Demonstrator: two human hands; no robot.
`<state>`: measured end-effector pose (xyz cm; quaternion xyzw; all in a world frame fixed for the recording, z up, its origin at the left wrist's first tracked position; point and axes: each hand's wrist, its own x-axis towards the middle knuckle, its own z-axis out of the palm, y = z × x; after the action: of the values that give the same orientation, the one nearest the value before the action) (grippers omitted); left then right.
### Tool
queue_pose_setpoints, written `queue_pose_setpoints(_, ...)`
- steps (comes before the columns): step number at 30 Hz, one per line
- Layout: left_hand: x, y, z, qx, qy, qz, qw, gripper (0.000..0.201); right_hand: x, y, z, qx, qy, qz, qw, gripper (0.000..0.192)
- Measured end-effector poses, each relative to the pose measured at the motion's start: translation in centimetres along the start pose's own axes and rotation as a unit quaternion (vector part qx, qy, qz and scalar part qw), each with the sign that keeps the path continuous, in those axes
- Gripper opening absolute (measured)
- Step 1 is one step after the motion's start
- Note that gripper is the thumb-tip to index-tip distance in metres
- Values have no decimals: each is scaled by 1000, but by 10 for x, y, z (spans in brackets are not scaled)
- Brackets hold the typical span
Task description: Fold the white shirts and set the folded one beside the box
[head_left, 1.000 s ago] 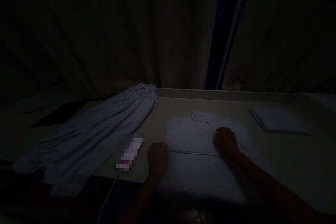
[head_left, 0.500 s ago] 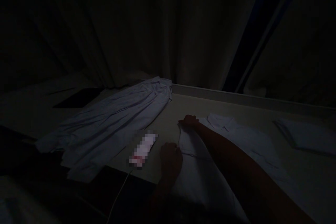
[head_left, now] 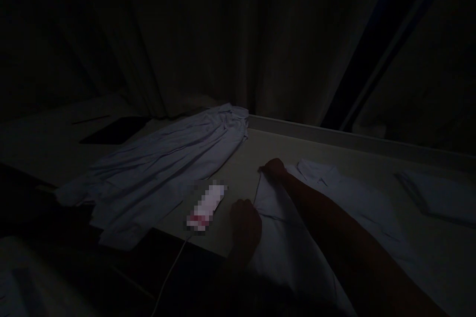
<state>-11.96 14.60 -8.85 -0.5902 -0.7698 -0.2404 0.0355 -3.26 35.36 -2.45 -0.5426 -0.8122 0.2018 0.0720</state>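
My left hand [head_left: 245,220] and right hand [head_left: 274,168] both pinch the white collared shirt's [head_left: 353,203] left edge, fingers closed on the cloth, on the bench [head_left: 238,163].

hands 2 [head_left: 245,223] [head_left: 273,168] | shirts 2 [head_left: 290,237] [head_left: 163,168] | folded cloth 1 [head_left: 439,195] | cable 1 [head_left: 169,272]

Very dim frame. White shirt [head_left: 357,208] is showing plain, no print. Pale blue garment [head_left: 163,163] is lying along the desk's [head_left: 241,156] left edge (desk reading beige). Folded pale cloth [head_left: 439,193] near right edge. Curtain [head_left: 223,34] is looking dark brown.
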Motion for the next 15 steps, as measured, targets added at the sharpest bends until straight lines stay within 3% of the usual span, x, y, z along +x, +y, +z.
queue_pose_setpoints(4, 1, 1, -1, 14, 1, 12, 1000, 16, -16, 7, -2, -15, 80, 25, 996, 43)
queue_pose_setpoints(7, 2, 1, -2, 36, -4, 14, 999, 17, -39, 14, 0, -30, 112, -21, 993, 37)
queue_pose_setpoints(11, 3, 2, -2, 61, 1, 38, 997, 19, -69, 17, 22, -47, 85, -133, 986, 32)
queue_pose_setpoints(15, 2, 4, -1, 69, 25, 10, 997, 25, -80, 14, 50, -89, 71, -204, 972, 46)
